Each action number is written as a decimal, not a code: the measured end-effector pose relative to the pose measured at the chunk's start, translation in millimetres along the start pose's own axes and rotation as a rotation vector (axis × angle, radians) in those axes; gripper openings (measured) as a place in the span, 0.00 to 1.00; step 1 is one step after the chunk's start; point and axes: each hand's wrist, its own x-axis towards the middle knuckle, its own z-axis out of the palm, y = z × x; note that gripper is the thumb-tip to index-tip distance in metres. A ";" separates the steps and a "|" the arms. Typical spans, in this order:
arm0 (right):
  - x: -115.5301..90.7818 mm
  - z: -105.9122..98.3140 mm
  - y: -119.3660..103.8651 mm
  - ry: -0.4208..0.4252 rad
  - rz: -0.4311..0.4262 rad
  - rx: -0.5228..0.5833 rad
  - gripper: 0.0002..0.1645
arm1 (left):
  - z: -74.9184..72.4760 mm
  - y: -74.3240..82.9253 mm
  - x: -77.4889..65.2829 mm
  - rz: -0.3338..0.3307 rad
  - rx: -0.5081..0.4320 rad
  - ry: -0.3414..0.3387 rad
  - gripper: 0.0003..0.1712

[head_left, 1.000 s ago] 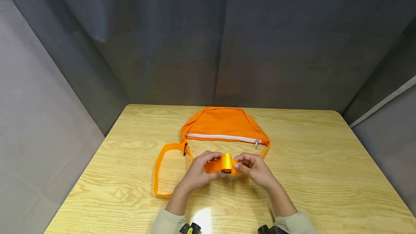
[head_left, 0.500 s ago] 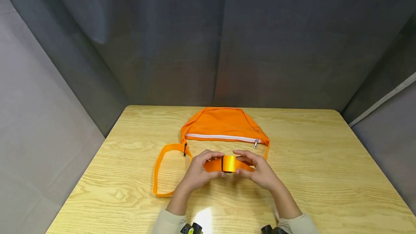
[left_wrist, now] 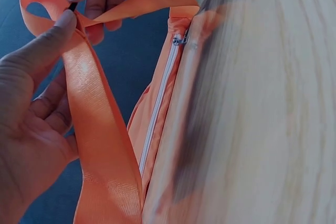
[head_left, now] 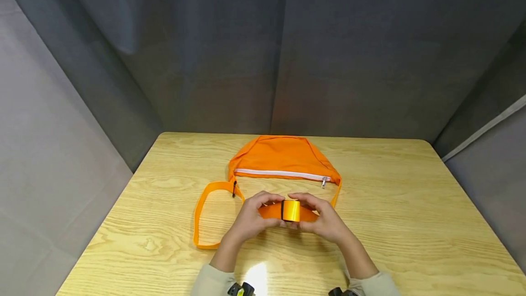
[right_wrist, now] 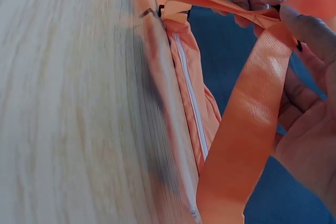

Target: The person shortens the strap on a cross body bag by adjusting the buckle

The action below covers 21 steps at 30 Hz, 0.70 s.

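An orange waist bag (head_left: 283, 154) with a white zipper (head_left: 279, 174) lies flat on the wooden table. Above the table in front of it, both hands hold its orange strap (left_wrist: 86, 93). My left hand (head_left: 251, 219) pinches the strap at a small black slider buckle (head_left: 282, 210), thumb on the near side. From the other side, my right hand (head_left: 324, 219) pinches strap and buckle, its thumb (right_wrist: 307, 24) at the buckle's edge. A short strap loop (head_left: 292, 211) stands out between the hands. Most of the buckle is hidden under fingers and webbing.
A slack length of strap (head_left: 198, 218) lies in a loop left of the hands, with another black strap fitting (head_left: 234, 189) near the bag's left corner. The metal zipper pull (head_left: 323, 182) hangs at the right end. Dark curtains (head_left: 213, 58) stand behind the wooden table (head_left: 411, 218).
The right hand first opened wider round the strap, then closed in to the left on the loop and buckle. The loop turned and shifted slightly right. The left hand and bag stayed nearly still.
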 end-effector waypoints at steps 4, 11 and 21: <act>1.4 1.5 -8.6 0.000 -0.029 -0.020 0.30 | -0.5 7.8 0.4 -0.042 -0.013 -0.013 0.27; 2.1 0.2 -34.7 0.030 -0.040 -0.056 0.27 | -9.2 32.0 -2.3 -0.065 0.001 0.003 0.29; 1.4 0.9 -39.7 0.051 -0.003 -0.027 0.28 | -15.9 -4.9 -11.9 -0.150 0.067 0.032 0.28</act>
